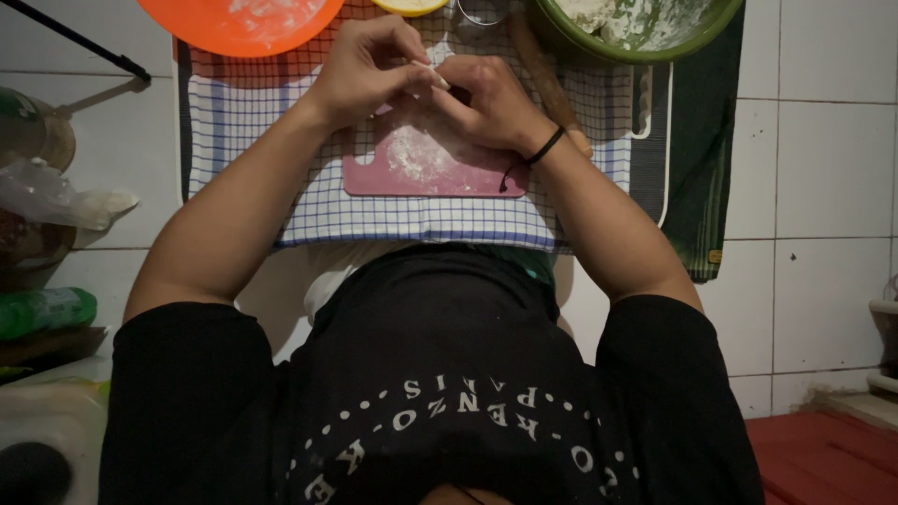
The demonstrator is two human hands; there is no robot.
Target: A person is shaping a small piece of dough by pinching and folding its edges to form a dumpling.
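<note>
My left hand (pixel 367 67) and my right hand (pixel 486 101) meet above a pink cutting board (pixel 374 176) dusted with flour. Together they pinch a small pale piece of dough (pixel 432 75) between the fingertips. A black band circles my right wrist. The board lies on a blue-and-white checked cloth (pixel 412 220) spread over a white tiled floor. Most of the dough is hidden by my fingers.
An orange plate (pixel 241 23) smeared with flour sits at the top left. At the top right is a green bowl (pixel 636 28) holding flour or dough. A wooden rolling pin (pixel 547 79) lies beside my right hand. Bags and containers crowd the left edge (pixel 42 201).
</note>
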